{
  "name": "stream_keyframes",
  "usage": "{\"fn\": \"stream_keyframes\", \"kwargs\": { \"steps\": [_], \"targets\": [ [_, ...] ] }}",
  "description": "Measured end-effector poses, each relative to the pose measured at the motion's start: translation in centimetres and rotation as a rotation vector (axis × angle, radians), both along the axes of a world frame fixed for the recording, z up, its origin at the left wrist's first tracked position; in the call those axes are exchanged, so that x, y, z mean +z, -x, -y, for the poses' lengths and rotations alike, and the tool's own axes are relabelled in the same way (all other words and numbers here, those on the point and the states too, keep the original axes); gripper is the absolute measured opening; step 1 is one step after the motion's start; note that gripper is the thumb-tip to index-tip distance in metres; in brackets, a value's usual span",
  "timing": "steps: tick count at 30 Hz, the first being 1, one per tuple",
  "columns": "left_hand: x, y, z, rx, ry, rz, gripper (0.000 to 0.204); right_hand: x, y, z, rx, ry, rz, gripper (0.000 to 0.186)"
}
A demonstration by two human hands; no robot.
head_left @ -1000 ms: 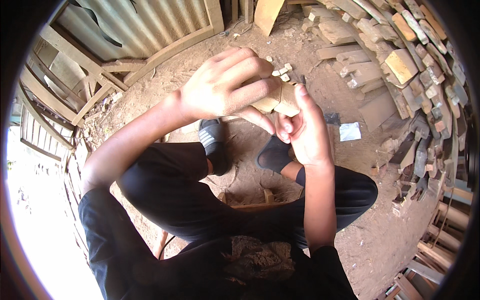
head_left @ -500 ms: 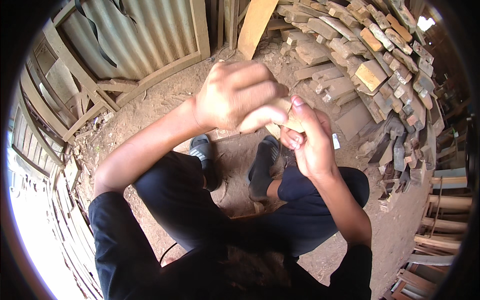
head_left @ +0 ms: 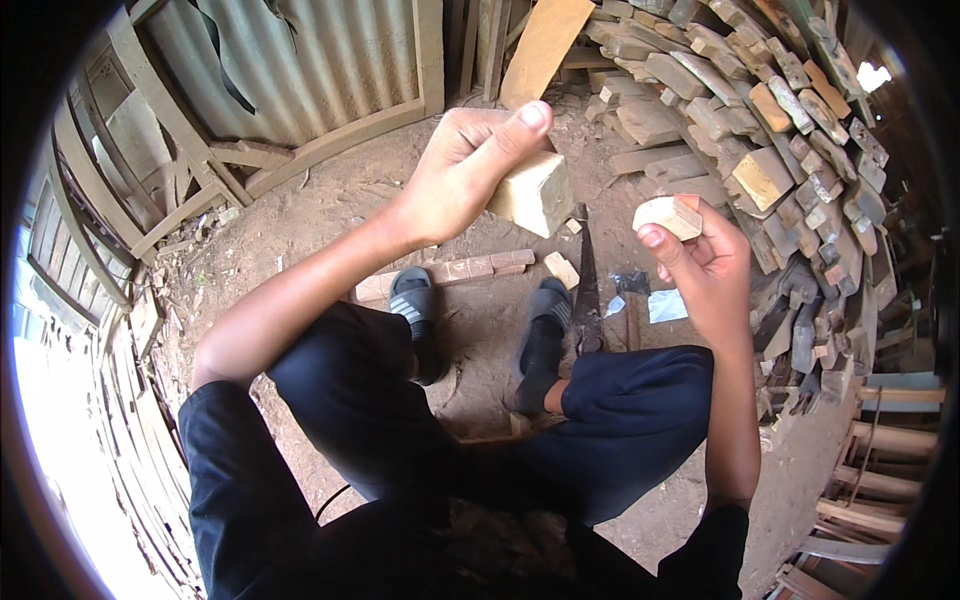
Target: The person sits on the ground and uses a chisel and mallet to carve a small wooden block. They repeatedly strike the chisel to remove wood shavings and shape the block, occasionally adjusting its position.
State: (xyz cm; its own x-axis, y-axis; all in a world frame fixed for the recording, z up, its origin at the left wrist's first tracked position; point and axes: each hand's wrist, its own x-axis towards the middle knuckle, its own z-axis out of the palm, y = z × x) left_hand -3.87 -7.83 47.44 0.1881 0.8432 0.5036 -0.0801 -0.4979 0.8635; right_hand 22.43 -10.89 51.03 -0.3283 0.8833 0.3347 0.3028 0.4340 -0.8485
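Well apart above the dirt floor (head_left: pixel 468 345), the left hand (head_left: pixel 465 175) grips a pale wooden block (head_left: pixel 535 198) and the right hand (head_left: pixel 715 270) pinches a smaller block (head_left: pixel 668 216), apparently a step of handling separate pieces, where moving either calls for a firm thumb hold.

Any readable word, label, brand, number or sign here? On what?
None readable.
Left hand, wood block: no lettering visible.
Right hand, smaller block: no lettering visible.
Left sandal: pale stripes only.
Shirt front: faint patch, too dark to tell.
White scrap: too small to tell.
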Motion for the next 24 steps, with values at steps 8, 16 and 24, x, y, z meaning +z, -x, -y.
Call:
{"fn": "stream_keyframes", "kwargs": {
  "steps": [8,16,24],
  "targets": [
    [0.1,-1.4,-1.3,-0.195,0.413,0.242,0.045,0.8,-2.0,-2.7,0.327,0.206,0.231,0.034],
    [-1.4,-1.4,-2.4,-0.382,0.524,0.072,0.050,-4.2,-4.0,-10.6,-0.207,0.133,0.538,0.085],
    [-1.1,-0.5,-2.8,-0.174,0.440,-0.095,0.041,-3.6,0.7,-8.3,0.461,0.585,-0.089,0.048]
  ]
}}
